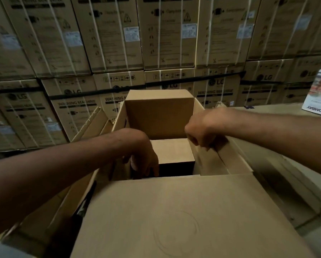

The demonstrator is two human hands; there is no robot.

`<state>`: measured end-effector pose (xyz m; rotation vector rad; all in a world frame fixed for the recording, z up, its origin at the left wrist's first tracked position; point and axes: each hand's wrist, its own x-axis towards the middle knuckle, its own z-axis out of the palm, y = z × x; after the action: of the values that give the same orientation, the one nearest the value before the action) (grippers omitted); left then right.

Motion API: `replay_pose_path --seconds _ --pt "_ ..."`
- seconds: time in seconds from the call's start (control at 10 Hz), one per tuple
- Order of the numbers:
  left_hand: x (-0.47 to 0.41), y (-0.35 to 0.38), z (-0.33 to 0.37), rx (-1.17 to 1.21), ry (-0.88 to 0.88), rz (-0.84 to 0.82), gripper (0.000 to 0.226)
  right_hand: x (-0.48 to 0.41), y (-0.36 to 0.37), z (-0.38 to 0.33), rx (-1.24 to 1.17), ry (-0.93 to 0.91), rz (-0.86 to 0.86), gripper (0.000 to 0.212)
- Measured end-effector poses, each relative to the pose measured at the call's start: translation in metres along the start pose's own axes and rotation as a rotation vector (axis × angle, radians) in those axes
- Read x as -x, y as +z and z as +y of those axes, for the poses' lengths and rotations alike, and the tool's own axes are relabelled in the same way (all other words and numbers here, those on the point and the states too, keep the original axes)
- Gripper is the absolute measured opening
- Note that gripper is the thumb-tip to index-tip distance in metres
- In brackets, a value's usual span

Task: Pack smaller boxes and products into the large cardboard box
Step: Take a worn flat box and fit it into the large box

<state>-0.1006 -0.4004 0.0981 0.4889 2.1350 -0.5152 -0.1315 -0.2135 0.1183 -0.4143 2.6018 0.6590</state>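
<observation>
The large cardboard box [236, 161] stands open before me, its near flap [174, 211] lying across the front. Inside it a tall plain brown box [159, 116] stands at the far end, and a lower brown box [171, 150] sits in front of it. My left hand [144, 161] reaches down into the opening left of the lower box, fingers pointing down and apart. Whether it touches the box is hidden in shadow. My right hand [202, 131] hovers over the right inner wall with fingers curled, blurred, nothing visible in it.
A wall of stacked washing machine cartons [156, 43] fills the background. A white product box [319, 94] with a picture stands on the surface at the right. The large box's left flap [89, 125] sticks up and outward.
</observation>
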Motion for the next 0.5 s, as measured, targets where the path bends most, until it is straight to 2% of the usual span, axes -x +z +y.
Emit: replay_pose_path --seconds 0.1,0.2,0.3,0.4,0.5 --pt "-0.008 -0.004 -0.004 -0.082 -0.006 -0.111 0.058 0.002 -0.013 -0.022 -0.288 0.009 -0.044 0.028" --pt "-0.017 0.000 -0.011 -0.054 -0.078 -0.090 0.059 -0.003 -0.013 -0.040 -0.388 -0.058 -0.203 0.032" --pt "-0.028 0.002 -0.012 -0.109 -0.108 -0.064 0.068 -0.017 0.012 -0.054 -0.496 -0.095 -0.129 0.031" --pt "-0.038 0.000 -0.017 -0.138 -0.129 0.090 0.062 -0.025 0.024 -0.060 -0.399 -0.028 -0.161 0.033" --pt "-0.020 0.003 -0.009 -0.023 -0.211 0.308 0.051 -0.056 0.033 -0.068 -0.126 0.013 -0.341 0.059"
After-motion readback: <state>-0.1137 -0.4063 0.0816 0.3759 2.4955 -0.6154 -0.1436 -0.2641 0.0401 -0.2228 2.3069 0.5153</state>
